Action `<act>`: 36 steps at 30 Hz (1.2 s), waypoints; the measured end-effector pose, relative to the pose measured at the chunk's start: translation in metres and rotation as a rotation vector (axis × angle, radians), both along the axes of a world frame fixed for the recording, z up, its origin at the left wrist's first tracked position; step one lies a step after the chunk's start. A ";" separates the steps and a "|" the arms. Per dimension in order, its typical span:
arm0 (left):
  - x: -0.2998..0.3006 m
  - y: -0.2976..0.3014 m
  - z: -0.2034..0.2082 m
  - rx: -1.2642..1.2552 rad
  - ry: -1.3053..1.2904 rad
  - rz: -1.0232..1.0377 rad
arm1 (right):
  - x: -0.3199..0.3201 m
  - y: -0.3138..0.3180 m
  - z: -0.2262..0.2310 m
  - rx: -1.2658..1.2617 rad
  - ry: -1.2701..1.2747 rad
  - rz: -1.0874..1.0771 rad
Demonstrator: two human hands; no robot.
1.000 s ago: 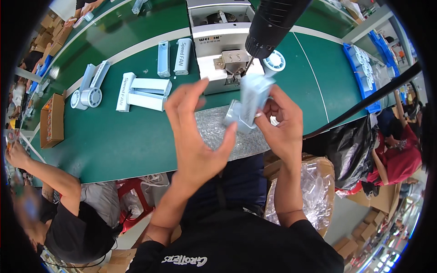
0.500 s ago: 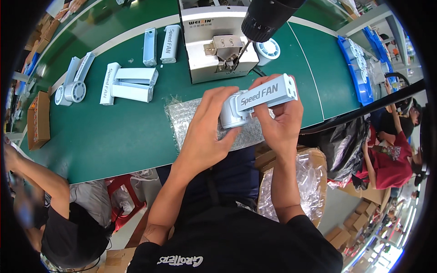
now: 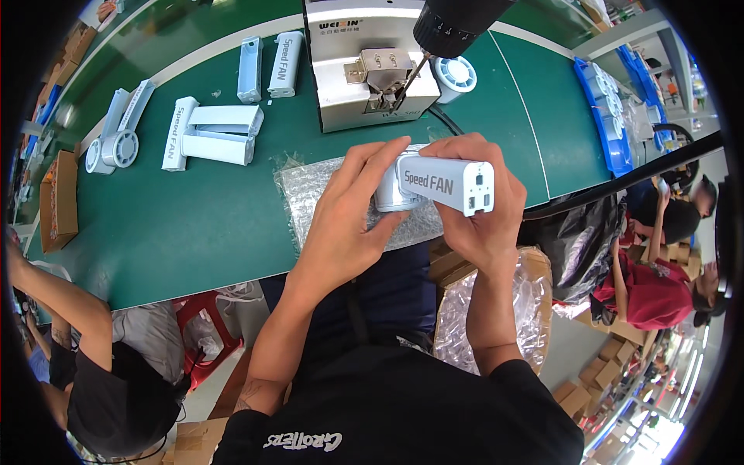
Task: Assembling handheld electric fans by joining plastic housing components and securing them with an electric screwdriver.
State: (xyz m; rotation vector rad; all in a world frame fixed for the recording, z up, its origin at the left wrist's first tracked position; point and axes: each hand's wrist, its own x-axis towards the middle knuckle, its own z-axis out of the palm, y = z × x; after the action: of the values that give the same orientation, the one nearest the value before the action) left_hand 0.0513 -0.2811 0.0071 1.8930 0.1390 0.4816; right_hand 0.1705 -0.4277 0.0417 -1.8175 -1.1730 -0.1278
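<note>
Both my hands hold a white plastic fan body (image 3: 446, 184) above a sheet of bubble wrap (image 3: 310, 190) on the green table (image 3: 178, 232). My left hand (image 3: 353, 209) wraps around its round head end. My right hand (image 3: 484, 213) grips the long handle, whose end with small ports faces me. The part lies level, turned sideways.
A grey screw-feeder box (image 3: 364, 70) stands behind my hands, with a black hanging screwdriver (image 3: 453, 23) above it. More white fan parts (image 3: 213, 132) lie at the back left, a round white grille (image 3: 456, 76) beside the box. A seated person (image 3: 85, 349) is at lower left, other people (image 3: 659, 263) on the right.
I have turned the fan body from upright to level and brought it lower and closer. My left hand has closed around its head end.
</note>
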 end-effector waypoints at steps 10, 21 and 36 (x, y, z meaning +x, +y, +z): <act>0.000 0.000 0.000 -0.040 0.001 -0.011 | -0.015 -0.001 -0.001 0.014 0.022 -0.147; 0.000 0.000 0.001 -0.052 0.019 -0.009 | -0.011 -0.003 -0.010 0.069 0.052 -0.068; 0.006 -0.006 -0.005 0.041 -0.112 0.104 | -0.002 -0.012 0.019 0.046 0.408 0.108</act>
State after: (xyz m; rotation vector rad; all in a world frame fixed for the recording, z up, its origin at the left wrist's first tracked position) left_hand 0.0568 -0.2871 0.0021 1.9002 0.1557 0.6644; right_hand 0.1682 -0.4396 0.0603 -1.6372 -0.9637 0.2651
